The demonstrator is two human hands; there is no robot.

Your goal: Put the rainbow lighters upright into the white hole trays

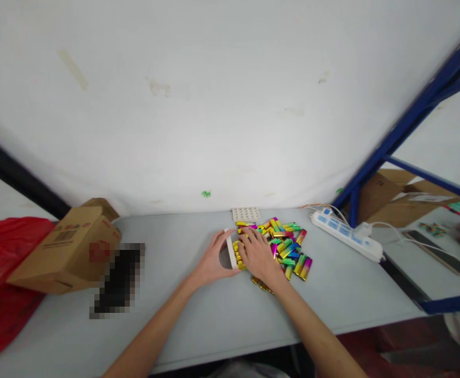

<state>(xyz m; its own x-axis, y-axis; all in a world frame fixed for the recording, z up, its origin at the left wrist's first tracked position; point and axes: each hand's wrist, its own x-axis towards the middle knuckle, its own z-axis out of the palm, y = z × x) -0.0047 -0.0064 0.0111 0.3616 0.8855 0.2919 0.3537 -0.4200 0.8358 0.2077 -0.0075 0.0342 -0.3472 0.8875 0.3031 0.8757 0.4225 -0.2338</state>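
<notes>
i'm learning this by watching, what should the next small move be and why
Probably straighten the gold-ended cylinders with the right hand while the left hand steadies the white holder: the left hand holds the holder's side, the right hand lies over the cylinders, and more lie loose in a colourful pile to the right.

Cylinders (287, 249) show shiny metallic blends of gold, green, blue and magenta; those in the white tray (232, 252) read yellow-gold. Grid of round dots on the off-white block (246, 214). Surface (214, 325) pale grey. Wall (230, 115) white, beige smudges, green scribble. Power strip (345, 234) white with blue panels; bag (1, 294) red; carton (62, 252) brown with dark print.
</notes>
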